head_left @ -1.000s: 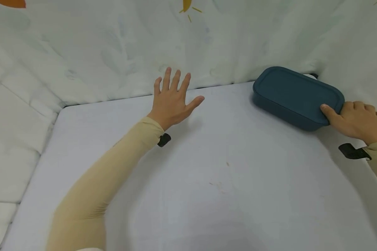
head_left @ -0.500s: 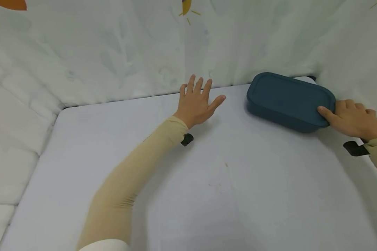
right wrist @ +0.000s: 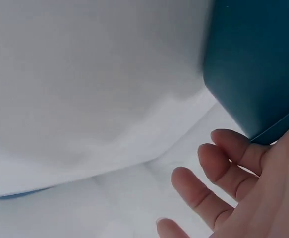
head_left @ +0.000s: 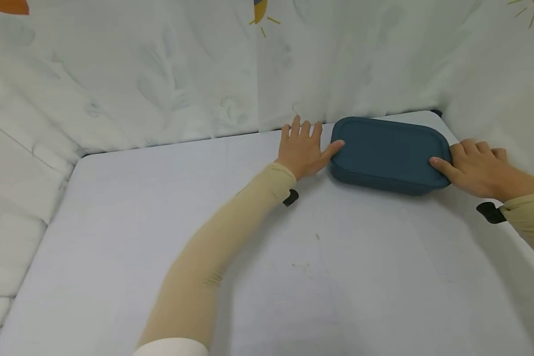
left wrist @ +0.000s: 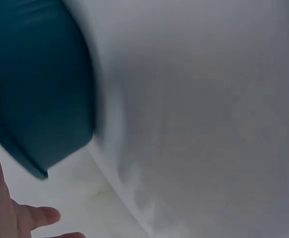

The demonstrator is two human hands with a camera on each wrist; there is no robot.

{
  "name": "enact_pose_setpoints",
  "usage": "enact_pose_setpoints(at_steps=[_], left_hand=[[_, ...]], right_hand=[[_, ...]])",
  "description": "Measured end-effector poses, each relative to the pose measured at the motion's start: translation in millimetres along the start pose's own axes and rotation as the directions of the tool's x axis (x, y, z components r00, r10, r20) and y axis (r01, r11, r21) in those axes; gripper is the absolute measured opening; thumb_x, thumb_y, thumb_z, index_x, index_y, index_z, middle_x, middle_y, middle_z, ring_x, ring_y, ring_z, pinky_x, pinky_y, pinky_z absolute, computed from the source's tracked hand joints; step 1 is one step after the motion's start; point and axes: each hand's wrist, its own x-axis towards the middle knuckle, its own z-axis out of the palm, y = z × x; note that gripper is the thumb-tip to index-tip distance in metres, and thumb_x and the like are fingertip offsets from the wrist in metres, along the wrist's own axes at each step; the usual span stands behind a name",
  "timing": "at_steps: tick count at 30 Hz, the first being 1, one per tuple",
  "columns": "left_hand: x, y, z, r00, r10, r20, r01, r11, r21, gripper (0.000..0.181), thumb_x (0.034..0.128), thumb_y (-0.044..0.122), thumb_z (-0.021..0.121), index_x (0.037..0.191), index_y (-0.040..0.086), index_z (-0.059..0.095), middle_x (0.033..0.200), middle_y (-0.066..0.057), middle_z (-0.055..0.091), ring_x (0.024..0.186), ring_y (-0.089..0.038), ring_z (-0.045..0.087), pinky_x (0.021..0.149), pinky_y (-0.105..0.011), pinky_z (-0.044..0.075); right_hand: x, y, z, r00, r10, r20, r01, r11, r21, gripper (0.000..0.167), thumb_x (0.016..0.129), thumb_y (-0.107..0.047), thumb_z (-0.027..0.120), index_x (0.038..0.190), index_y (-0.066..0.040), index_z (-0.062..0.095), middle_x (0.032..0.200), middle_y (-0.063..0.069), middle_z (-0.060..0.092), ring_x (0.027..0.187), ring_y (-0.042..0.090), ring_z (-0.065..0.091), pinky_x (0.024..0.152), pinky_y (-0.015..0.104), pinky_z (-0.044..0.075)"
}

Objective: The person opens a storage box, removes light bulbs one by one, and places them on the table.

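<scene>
Box: we see a dk blue oblong box (head_left: pixel 389 170) w/ rounded corners, on the white counter (head_left: pixel 160 237), lid (head_left: pixel 387 146) on & facing up; it sits btwn our two hands. Can't tell if its base lies fully flat.
L hand (head_left: pixel 303 151): released, at the box's left end; fingers spread & pointing away from us, thumb out over the lid's edge. Can't tell if thumb touches.
R hand (head_left: pixel 478 168): released too, at the box's right end; thumb laid on the lid, other fingers fanned loosely past that end, slightly bent.
Sleeves: we've tan ones, L sleeve (head_left: pixel 218 247) running toward us from left of the box, R sleeve (head_left: pixel 529 217) to its right.
Wrist gear: black piece at each wrist, L piece (head_left: pixel 291 198) & R piece (head_left: pixel 491 212), either side of the box.
Wall: pale fabric (head_left: pixel 182 84) behind the box, w/ a yellow sun motif (head_left: pixel 260 12) up & left of it.
Marks: few small brownish stains (head_left: pixel 302 267) on our side of the box.
</scene>
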Motion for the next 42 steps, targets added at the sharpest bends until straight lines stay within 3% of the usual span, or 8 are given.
enact_pose_setpoints(at_steps=[9, 15, 21, 34, 42], left_hand=[[1.1, 2.0, 3.1, 0.999, -0.015, 0.037, 0.015, 1.0, 0.011, 0.07, 0.1032, 0.068, 0.024, 0.14, 0.015, 0.051, 0.148, -0.006, 0.053, 0.147, -0.03, 0.039, 0.123, -0.048, 0.026], [3.3, 0.7, -3.0, 0.994, 0.008, 0.107, -0.008, 1.0, 0.004, 0.065, 0.1048, 0.057, 0.027, 0.143, 0.009, 0.049, 0.148, -0.008, 0.052, 0.143, -0.031, 0.043, 0.122, -0.049, 0.029], [2.4, -2.5, -7.0, 0.988, 0.041, 0.146, -0.039, 0.999, -0.016, 0.049, 0.1041, 0.041, 0.023, 0.125, 0.007, 0.052, 0.132, -0.008, 0.056, 0.13, -0.027, 0.047, 0.116, -0.046, 0.033], [-11.9, -19.4, -5.1, 0.995, 0.066, 0.079, -0.072, 0.994, 0.078, 0.038, 0.0994, 0.037, 0.025, 0.102, 0.01, 0.051, 0.107, -0.004, 0.054, 0.109, -0.024, 0.048, 0.108, -0.04, 0.034], [-27.2, -27.9, -3.7, 0.998, 0.058, 0.031, -0.059, 0.997, 0.042, 0.033, 0.0953, 0.034, 0.027, 0.092, 0.01, 0.049, 0.093, -0.004, 0.049, 0.092, -0.023, 0.044, 0.093, -0.037, 0.035]], right_hand=[[3.0, -15.0, 0.5, 0.999, -0.045, 0.003, 0.045, 0.999, -0.014, 0.085, 0.107, -0.059, 0.018, 0.14, 0.017, 0.035, 0.134, 0.035, 0.04, 0.127, 0.06, 0.029, 0.091, 0.07, 0.023], [3.8, -21.5, 1.0, 0.997, -0.077, -0.004, 0.076, 0.997, -0.029, 0.082, 0.107, -0.059, 0.021, 0.135, 0.015, 0.041, 0.128, 0.031, 0.045, 0.122, 0.053, 0.036, 0.09, 0.066, 0.026], [3.9, -29.7, 0.7, 0.992, -0.117, -0.036, 0.115, 0.992, -0.053, 0.073, 0.108, -0.056, 0.024, 0.127, 0.011, 0.047, 0.12, 0.024, 0.051, 0.115, 0.046, 0.043, 0.088, 0.061, 0.029], [15.1, -42.9, 5.5, 0.976, -0.188, -0.11, 0.183, 0.982, -0.056, 0.059, 0.107, -0.054, 0.033, 0.102, 0.002, 0.05, 0.097, 0.014, 0.054, 0.098, 0.036, 0.049, 0.086, 0.054, 0.03], [17.5, -54.7, 4.3, 0.975, -0.202, -0.093, 0.198, 0.979, -0.052, 0.058, 0.107, -0.056, 0.034, 0.098, -0.001, 0.048, 0.091, 0.011, 0.053, 0.094, 0.033, 0.05, 0.08, 0.048, 0.029]])
